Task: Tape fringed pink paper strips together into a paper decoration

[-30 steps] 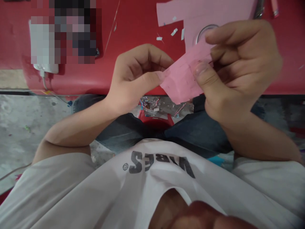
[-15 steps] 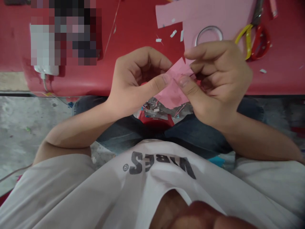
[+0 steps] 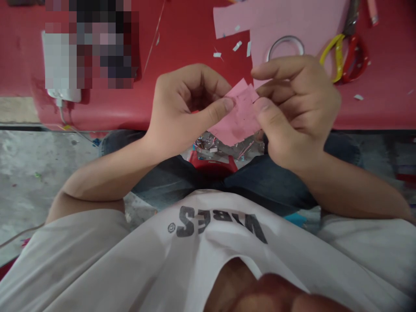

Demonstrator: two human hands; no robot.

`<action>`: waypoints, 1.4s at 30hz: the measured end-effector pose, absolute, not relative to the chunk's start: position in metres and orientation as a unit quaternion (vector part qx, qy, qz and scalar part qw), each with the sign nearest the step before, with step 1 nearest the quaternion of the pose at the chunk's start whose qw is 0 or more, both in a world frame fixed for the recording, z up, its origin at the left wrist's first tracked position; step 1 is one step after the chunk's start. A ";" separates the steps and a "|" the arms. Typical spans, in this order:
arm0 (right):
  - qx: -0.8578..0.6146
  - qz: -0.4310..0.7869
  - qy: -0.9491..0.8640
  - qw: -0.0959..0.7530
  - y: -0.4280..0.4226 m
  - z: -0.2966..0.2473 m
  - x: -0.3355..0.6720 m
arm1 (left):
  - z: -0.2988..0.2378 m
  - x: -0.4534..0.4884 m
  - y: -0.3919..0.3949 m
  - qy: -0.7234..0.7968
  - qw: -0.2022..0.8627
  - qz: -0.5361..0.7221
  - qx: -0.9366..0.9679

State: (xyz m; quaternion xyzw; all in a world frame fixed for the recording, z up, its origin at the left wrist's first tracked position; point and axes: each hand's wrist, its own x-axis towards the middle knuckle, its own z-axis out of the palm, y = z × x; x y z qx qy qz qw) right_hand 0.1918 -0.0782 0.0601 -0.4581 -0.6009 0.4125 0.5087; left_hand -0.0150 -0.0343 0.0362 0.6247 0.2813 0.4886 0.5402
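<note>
A small folded piece of pink paper [image 3: 238,119] is held between my two hands, over the near edge of the red table. My left hand [image 3: 188,108] pinches its left side, thumb on top and fingers curled behind. On the right side, my right hand [image 3: 295,108] grips the paper's edge, with the thumb on its upper right part and the index finger raised a little above. The paper shows overlapping layers with pointed corners at the top. The fingertips behind it are hidden.
On the red table [image 3: 182,39] lie a large pink sheet [image 3: 299,17], a roll of tape [image 3: 286,39], scissors with yellow and red handles [image 3: 339,56] and white paper scraps [image 3: 237,45]. A white charger with a cable [image 3: 65,93] sits at the left. Scraps litter the floor below.
My right thumb has slid right and up off the paper's middle, towards its right edge. The paper has turned slightly and shows more of its face. My left hand is almost unmoved.
</note>
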 end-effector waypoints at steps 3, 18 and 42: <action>-0.457 0.449 -0.574 0.510 -0.078 0.059 0.192 | 0.031 -0.015 -0.031 0.276 0.539 0.500 0.618; -0.423 0.488 -0.580 0.497 -0.068 0.064 0.194 | 0.034 -0.011 -0.034 0.267 0.550 0.499 0.615; -0.444 0.503 -0.548 0.500 -0.066 0.068 0.193 | 0.028 -0.013 -0.033 0.273 0.535 0.491 0.631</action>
